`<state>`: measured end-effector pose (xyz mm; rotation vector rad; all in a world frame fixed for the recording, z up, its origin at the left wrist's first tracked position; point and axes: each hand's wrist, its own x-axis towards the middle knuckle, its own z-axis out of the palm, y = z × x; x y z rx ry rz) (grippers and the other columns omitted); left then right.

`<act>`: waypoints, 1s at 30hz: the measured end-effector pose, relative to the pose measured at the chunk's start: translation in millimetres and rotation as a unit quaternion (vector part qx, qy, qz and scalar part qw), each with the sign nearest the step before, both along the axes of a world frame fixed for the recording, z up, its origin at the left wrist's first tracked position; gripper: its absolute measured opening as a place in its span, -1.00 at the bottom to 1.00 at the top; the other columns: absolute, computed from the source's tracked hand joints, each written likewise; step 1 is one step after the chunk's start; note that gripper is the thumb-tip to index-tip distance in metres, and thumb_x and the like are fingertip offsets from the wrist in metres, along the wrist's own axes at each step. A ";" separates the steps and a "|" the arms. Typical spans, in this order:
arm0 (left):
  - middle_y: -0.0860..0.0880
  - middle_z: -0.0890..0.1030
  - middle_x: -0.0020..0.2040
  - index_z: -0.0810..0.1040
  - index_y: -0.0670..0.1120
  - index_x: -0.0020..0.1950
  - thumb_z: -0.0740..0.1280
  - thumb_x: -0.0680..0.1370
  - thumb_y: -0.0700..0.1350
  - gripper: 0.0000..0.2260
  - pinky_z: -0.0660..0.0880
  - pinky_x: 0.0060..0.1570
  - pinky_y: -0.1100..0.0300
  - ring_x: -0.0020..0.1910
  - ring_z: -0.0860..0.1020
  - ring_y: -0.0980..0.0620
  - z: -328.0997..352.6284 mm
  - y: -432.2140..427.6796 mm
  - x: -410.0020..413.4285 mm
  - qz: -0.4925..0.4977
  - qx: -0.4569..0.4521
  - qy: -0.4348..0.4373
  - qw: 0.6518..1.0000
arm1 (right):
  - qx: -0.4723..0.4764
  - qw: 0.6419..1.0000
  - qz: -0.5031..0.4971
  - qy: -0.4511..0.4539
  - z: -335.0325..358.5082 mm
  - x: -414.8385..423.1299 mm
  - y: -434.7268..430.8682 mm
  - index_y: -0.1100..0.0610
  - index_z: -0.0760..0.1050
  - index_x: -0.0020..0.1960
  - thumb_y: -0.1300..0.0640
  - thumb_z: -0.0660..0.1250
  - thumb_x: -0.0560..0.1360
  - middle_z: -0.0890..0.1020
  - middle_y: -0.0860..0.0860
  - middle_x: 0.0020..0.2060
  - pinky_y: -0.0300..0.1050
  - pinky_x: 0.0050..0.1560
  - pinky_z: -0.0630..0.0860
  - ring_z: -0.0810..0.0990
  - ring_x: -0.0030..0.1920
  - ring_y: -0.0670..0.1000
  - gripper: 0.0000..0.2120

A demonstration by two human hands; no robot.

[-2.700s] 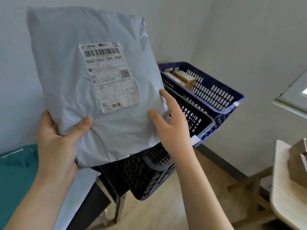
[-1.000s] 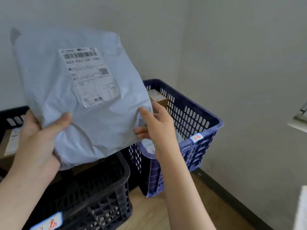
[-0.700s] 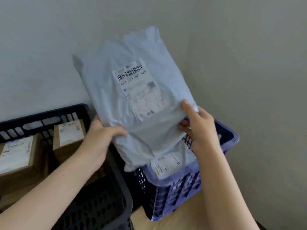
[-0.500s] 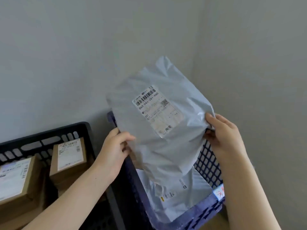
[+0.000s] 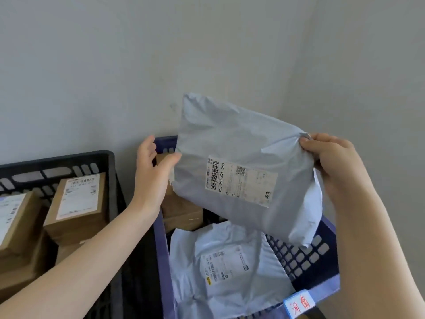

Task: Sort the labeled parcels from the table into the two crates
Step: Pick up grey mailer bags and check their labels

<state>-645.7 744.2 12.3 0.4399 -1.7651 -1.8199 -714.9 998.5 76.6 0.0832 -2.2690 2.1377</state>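
The label (image 5: 240, 180) on the grey mailer (image 5: 230, 130) reads 063-063-Z01-060 and 淘宝; the crate tag (image 5: 299, 303) reads 河南.

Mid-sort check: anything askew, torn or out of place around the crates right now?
Nothing really stands out. The grey mailer hangs tilted over the blue crate, bunched where the right hand pinches its corner; the left hand only touches its edge. No tears or spills show. The boxes in the black crate sit orderly.
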 end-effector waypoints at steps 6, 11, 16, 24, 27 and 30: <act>0.09 0.68 0.03 0.60 0.08 0.10 0.31 0.53 0.14 -0.77 0.48 0.06 0.16 0.05 0.63 0.11 -2.6 12.3 -16.0 -0.117 0.002 -0.054 0.992 | 0.018 0.993 0.105 -0.056 10.0 -33.7 24.0 0.17 0.53 -0.32 0.31 0.28 0.49 0.56 -0.04 -0.49 -0.34 -0.44 0.43 0.51 -0.47 -0.07 -0.78; 0.05 0.69 -0.04 0.62 0.12 0.02 0.35 0.49 0.12 -0.83 0.51 0.14 0.05 0.01 0.65 0.00 -17.2 26.2 -17.7 -0.107 0.008 -0.170 0.980 | 0.126 0.971 0.176 -0.103 -7.4 -60.8 23.1 0.12 0.45 -0.37 0.31 0.27 0.48 0.46 -0.05 -0.50 -0.24 -0.40 0.31 0.41 -0.42 -0.05 -0.74; 0.03 0.63 0.04 0.56 0.05 0.13 0.27 0.56 0.06 -0.80 0.48 0.14 0.08 0.05 0.58 0.03 -38.5 30.9 -19.2 -0.136 -0.220 -0.303 0.917 | 0.346 0.906 0.219 -0.103 -41.6 -87.6 3.4 0.26 0.47 -0.25 0.29 0.23 0.54 0.45 0.08 -0.30 -0.17 -0.26 0.41 0.43 -0.28 0.06 -0.81; -0.17 0.51 0.24 0.25 -0.18 0.37 0.11 0.61 -0.18 -0.67 0.43 0.10 0.10 0.14 0.52 -0.13 -68.7 43.2 -16.4 -0.173 -0.487 -0.538 0.666 | 0.592 0.764 0.255 -0.011 -112.0 -98.9 -33.7 0.20 0.51 0.08 0.16 0.13 0.57 0.57 0.10 -0.02 -0.07 -0.05 0.47 0.55 -0.03 0.13 -0.78; -0.18 0.50 0.27 0.30 -0.20 0.36 0.15 0.58 -0.22 -0.67 0.43 0.10 0.11 0.17 0.51 -0.14 -82.0 51.2 -14.1 -0.177 -0.497 -0.573 0.627 | 0.613 0.737 0.284 -0.012 -137.6 -91.0 -38.7 0.19 0.49 0.20 0.16 0.14 0.57 0.60 0.11 0.07 -0.03 0.04 0.51 0.56 0.03 0.15 -0.73; -0.17 0.51 0.24 0.30 -0.20 0.36 0.19 0.57 -0.23 -0.65 0.45 0.00 0.09 0.16 0.52 -0.14 -83.5 53.7 -18.6 -0.131 -0.532 -0.573 0.609 | 0.633 0.709 0.311 -0.018 -154.0 -86.5 -37.7 0.18 0.50 0.21 0.21 0.19 0.54 0.58 0.08 -0.03 -0.08 0.00 0.54 0.56 -0.06 0.09 -0.73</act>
